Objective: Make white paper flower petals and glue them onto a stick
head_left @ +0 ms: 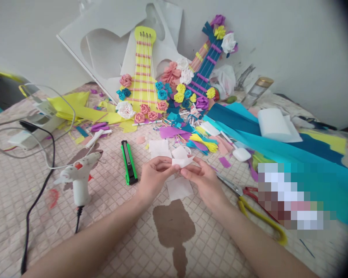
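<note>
Left hand (153, 178) and right hand (206, 180) both pinch a small white paper piece (180, 162), which uneven pulling might tear.

Two hands (152, 177) (205, 183), three craft guitars (138, 87) (211, 58) (196, 63), one bench (133, 251)
In the count: one glue gun (81, 189), one box cutter (129, 163), one pair of scissors (238, 190), one lidded jar (258, 90).

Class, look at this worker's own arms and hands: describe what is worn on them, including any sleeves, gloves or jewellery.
The left forearm and right forearm show no sleeves, watch or bracelet. The left hand and right hand are ungloved; no rings show.
</note>
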